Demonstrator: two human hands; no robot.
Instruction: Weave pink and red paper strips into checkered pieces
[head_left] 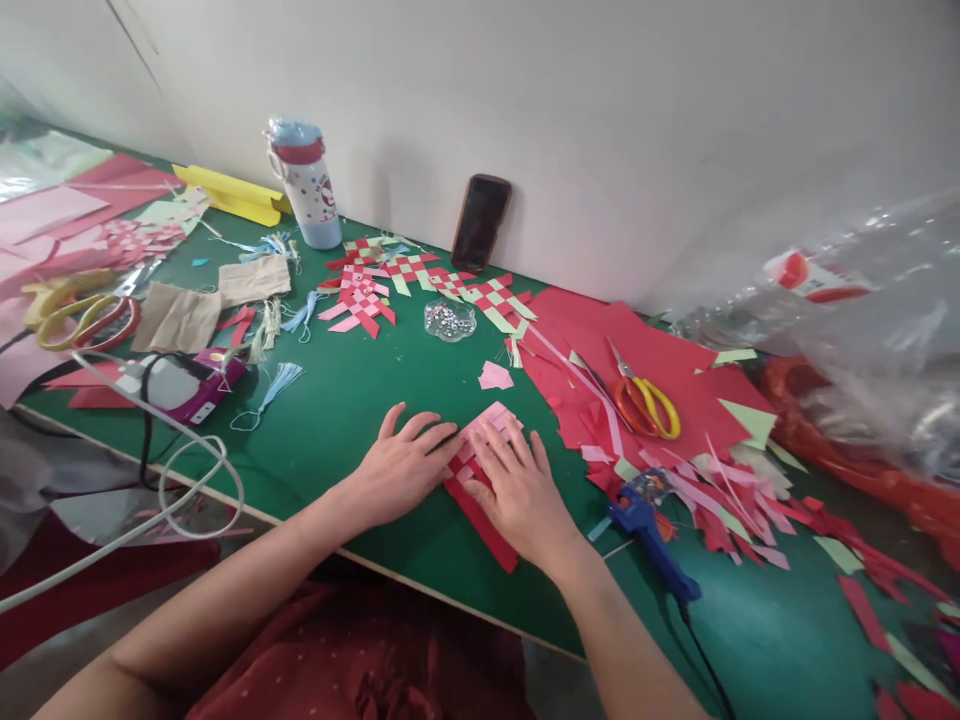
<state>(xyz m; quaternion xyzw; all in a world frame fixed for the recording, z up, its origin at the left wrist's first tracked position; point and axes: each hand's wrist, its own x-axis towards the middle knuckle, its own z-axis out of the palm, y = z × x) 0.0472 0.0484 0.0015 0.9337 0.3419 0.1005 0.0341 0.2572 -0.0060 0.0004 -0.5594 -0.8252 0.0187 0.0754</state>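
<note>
A piece of woven red and pink paper strips (pixel 484 530) lies flat on the green tabletop in front of me. Across its upper part rests my right hand (pixel 517 490), fingers spread and flat, covering much of the weave. My left hand (pixel 405 462) lies beside it with fingers stretched out, the fingertips touching the left edge of the paper. Just above sits a small pink paper scrap (pixel 496 376). Farther back are woven paper fish in red and pink (pixel 361 300) and in red and green (pixel 501 298), next to a clear dish of small beads or eyes (pixel 450 319).
A blue hot glue gun (pixel 652 540) with a cord lies right, amid paper scraps. Scissors (pixel 645 400) rest on red sheets (pixel 592 335). A phone (pixel 481 222) and a bottle (pixel 306 185) stand by the wall. Left are tassels (pixel 279 385), cloth pouches (pixel 176 315) and a white cable (pixel 202 445).
</note>
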